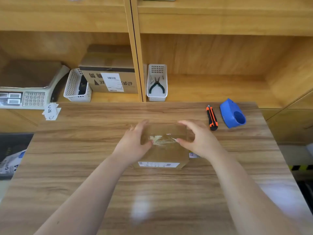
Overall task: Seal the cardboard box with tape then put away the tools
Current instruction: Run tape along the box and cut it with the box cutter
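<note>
- The left hand (pixel 133 143) lies on the left side of the cardboard box (pixel 163 150), fingers spread over the far left corner and thumb pressed flat on the lid; it grips nothing.
- The right hand (pixel 198 141) mirrors it on the right side, fingers arched over the far right corner, thumb tip down on the lid, nothing clasped.
- Between the two thumbs a glossy strip of clear tape (pixel 160 139) crosses the top, over a torn pale patch.
- The box sits mid-table (pixel 84 167); a white barcode label (pixel 158 164) runs along its near face, print too small to read.
- To the right, apart from the box, lie an orange-and-black utility knife (pixel 212 118) and, just beside it, a blue tape dispenser (pixel 232 114).
- On the shelf behind, a white slotted basket (pixel 157 97) holds dark-handled pliers (pixel 157 85); a second white basket (pixel 74 87) holds something black, unclear.
- Beside that stands a larger carton (pixel 110 77) with a shipping label and upside-down printed characters.
- At far left a weighing scale (pixel 25 92) with a keypad; near it, paper slips (pixel 51 111) with handwritten marks.
</note>
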Available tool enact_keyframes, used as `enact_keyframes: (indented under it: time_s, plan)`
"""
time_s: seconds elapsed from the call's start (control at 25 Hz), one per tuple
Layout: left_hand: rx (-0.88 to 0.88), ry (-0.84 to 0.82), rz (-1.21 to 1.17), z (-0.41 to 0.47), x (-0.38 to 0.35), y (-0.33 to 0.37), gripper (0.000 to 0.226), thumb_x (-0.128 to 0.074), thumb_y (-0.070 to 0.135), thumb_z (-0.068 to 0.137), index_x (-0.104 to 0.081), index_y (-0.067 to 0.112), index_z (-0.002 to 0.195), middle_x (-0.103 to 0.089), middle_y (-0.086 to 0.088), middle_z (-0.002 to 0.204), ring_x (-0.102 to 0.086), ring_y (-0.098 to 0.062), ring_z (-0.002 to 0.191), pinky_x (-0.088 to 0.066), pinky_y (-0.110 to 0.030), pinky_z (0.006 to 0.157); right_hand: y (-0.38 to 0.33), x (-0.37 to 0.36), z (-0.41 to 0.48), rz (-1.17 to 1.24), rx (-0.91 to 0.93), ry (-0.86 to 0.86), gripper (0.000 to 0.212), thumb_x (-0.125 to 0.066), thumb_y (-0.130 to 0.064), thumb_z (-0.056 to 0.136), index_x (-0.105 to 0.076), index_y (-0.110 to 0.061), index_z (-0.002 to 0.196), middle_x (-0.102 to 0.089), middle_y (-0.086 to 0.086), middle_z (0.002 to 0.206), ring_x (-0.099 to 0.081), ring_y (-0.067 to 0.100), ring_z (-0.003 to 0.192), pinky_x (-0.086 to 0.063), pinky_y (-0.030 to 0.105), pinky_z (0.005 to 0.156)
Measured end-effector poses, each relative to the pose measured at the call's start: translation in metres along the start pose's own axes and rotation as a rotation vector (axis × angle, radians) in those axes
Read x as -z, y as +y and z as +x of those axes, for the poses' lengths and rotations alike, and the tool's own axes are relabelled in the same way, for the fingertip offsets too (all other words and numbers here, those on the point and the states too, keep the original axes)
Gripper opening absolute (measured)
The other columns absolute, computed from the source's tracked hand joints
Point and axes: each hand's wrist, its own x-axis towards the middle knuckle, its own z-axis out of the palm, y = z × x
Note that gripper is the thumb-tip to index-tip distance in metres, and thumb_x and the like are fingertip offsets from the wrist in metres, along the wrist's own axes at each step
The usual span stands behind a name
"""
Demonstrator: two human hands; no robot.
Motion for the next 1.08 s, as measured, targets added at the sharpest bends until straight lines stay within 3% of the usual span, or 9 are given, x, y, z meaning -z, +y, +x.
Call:
enact_keyframes:
  time_s: [0.08,0.2,0.32,0.56,0.72,0.8,0.88,0.96,1.08]
  plan:
    - [0.025,-0.051,0.001,0.002,-0.013,-0.004,0.070,-0.058,0.037,0.091,-0.022,0.032,0.151,-0.015,-0.001,0.163,0.000,-0.023,0.150,-0.015,-0.042,0.119,0.004,-0.010,0.006,-0.148,0.066,-0.011,0.055,-0.066,-0.042,0.084,-0.049,-0.031,0.135,-0.051,-0.014,0.130,-0.041,0.012,0.124,-0.038,0.034,0.103]
    - [0.007,-0.115,0.286,0.004,-0.044,-0.010,0.067,-0.035,0.050,0.098,-0.003,0.033,0.154,0.014,-0.004,0.163,0.020,-0.024,0.148,0.009,-0.041,0.120,0.018,-0.030,0.016,-0.240,0.086,-0.093,0.049,-0.057,-0.041,0.092,-0.047,-0.032,0.139,-0.039,-0.009,0.152,-0.027,0.017,0.142,-0.029,0.043,0.113]
    - [-0.045,-0.098,0.595,0.011,-0.060,-0.017,0.066,-0.009,0.066,0.092,0.017,0.044,0.147,0.031,-0.005,0.156,0.028,-0.027,0.145,0.013,-0.046,0.119,0.025,-0.039,0.023,-0.239,0.093,-0.089,0.046,-0.054,-0.040,0.093,-0.048,-0.034,0.138,-0.033,-0.010,0.155,-0.025,0.016,0.143,-0.027,0.041,0.113]
    - [-0.262,-0.082,0.750,0.050,-0.038,-0.032,0.066,-0.001,0.071,0.086,0.015,0.049,0.146,0.020,-0.003,0.160,0.020,-0.026,0.147,0.011,-0.045,0.120,0.031,-0.041,0.028,-0.247,0.048,-0.035,0.047,-0.055,-0.044,0.091,-0.051,-0.034,0.137,-0.040,-0.009,0.148,-0.032,0.016,0.129,-0.039,0.037,0.104]
    - [-0.391,-0.021,0.744,0.069,-0.024,-0.043,0.059,-0.005,0.063,0.092,-0.007,0.048,0.149,0.004,-0.001,0.163,0.013,-0.025,0.149,0.008,-0.049,0.120,0.025,-0.047,0.031,-0.270,-0.015,0.052,0.049,-0.059,-0.046,0.088,-0.054,-0.031,0.134,-0.048,-0.005,0.138,-0.040,0.022,0.122,-0.042,0.040,0.099]
    - [-0.298,0.074,0.632,0.069,-0.024,-0.042,0.052,-0.016,0.050,0.098,-0.023,0.041,0.149,-0.007,-0.003,0.164,0.007,-0.027,0.150,0.005,-0.049,0.120,0.020,-0.043,0.038,-0.295,-0.040,0.007,0.053,-0.060,-0.051,0.086,-0.050,-0.032,0.135,-0.048,-0.004,0.134,-0.040,0.023,0.121,-0.040,0.040,0.099]
    - [-0.134,0.125,0.436,0.057,-0.036,-0.028,0.051,-0.021,0.045,0.100,-0.027,0.034,0.150,-0.011,-0.002,0.164,0.007,-0.027,0.150,0.006,-0.047,0.121,0.020,-0.036,0.048,-0.255,-0.132,-0.081,0.066,-0.062,-0.058,0.081,-0.041,-0.037,0.139,-0.049,-0.004,0.136,-0.042,0.022,0.124,-0.041,0.041,0.098]
    - [-0.025,0.083,0.362,0.035,-0.062,-0.005,0.060,-0.017,0.051,0.098,-0.012,0.029,0.154,0.003,0.001,0.162,0.015,-0.024,0.149,0.012,-0.047,0.119,0.022,-0.034,0.058,-0.167,-0.257,-0.096,0.076,-0.066,-0.065,0.072,-0.041,-0.040,0.139,-0.053,-0.003,0.136,-0.049,0.021,0.124,-0.047,0.042,0.094]
    - [0.048,-0.017,0.331,0.012,-0.096,0.016,0.075,-0.014,0.062,0.092,0.012,0.026,0.152,0.028,0.003,0.155,0.028,-0.021,0.145,0.013,-0.048,0.118,0.020,-0.036,0.063,-0.148,-0.278,-0.046,0.068,-0.069,-0.066,0.068,-0.056,-0.032,0.126,-0.058,-0.005,0.131,-0.057,0.019,0.116,-0.051,0.039,0.084]
